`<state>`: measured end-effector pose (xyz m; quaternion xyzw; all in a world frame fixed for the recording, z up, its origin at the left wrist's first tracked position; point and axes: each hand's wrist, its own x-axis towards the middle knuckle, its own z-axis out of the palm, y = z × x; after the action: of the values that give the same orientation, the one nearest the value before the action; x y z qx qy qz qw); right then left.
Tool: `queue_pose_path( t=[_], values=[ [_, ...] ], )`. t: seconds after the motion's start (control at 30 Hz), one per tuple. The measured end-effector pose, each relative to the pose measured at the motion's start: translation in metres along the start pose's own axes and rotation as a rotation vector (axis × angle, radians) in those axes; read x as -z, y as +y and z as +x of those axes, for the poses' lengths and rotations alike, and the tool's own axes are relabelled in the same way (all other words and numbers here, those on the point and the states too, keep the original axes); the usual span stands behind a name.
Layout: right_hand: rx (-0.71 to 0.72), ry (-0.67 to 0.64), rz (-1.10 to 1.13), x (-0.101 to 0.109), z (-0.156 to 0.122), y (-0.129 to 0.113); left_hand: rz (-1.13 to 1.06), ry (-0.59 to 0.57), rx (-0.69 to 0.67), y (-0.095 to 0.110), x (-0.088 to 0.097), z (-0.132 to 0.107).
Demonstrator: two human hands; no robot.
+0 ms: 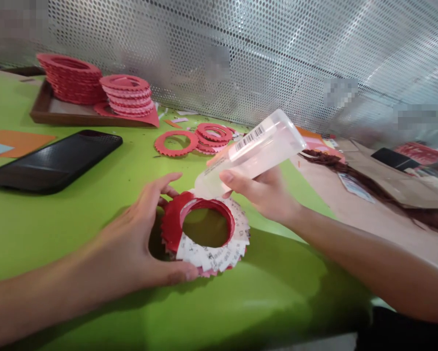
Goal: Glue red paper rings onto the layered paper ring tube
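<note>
A stack of toothed paper rings (173, 222) lies on the green table, its top red on the left and covered with overlapping printed white paper strips around the right and front. My left hand (146, 243) curves around its left side, thumb on the near edge and fingers at the far edge. In my right hand (263, 192) is a translucent glue bottle (255, 151) with a barcode label. It tilts down to the left, its lower end over the ring's far rim. The nozzle tip cannot be made out.
A brown tray (72, 118) holds two stacks of red rings (72, 80). Loose red rings (177, 143) lie behind my hands. A black phone (54, 161) rests at left beside orange paper (25, 140). Cardboard (398, 180) and brown cord lie right; a perforated metal panel (189, 53) stands behind.
</note>
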<state>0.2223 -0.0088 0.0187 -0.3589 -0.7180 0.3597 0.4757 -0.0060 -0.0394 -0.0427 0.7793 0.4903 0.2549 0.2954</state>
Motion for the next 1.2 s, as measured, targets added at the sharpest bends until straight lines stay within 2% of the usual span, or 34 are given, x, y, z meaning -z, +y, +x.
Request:
queue_pose_path(
  t=[0.33, 0.53, 0.7, 0.97, 1.1, 1.2],
  values=[
    [0.0, 0.062, -0.043, 0.013, -0.012, -0.006, 0.05, -0.015, -0.003, 0.002, 0.001, -0.001],
    [0.037, 0.086, -0.061, 0.019, -0.024, -0.011, 0.153, 0.08, -0.006, 0.002, -0.004, -0.003],
    [0.022, 0.12, -0.095, 0.024, -0.032, -0.016, 0.228, 0.106, -0.031, 0.002, -0.004, -0.004],
    [0.019, 0.251, -0.051, 0.028, -0.041, -0.012, 0.249, 0.098, -0.036, -0.007, -0.003, -0.003],
    [0.023, 0.368, -0.039, 0.035, -0.037, -0.011, 0.105, 0.049, -0.17, -0.018, 0.006, -0.003],
    [0.03, 0.38, -0.042, 0.033, -0.031, -0.013, 0.035, 0.006, -0.251, -0.023, 0.015, 0.004]
  ],
)
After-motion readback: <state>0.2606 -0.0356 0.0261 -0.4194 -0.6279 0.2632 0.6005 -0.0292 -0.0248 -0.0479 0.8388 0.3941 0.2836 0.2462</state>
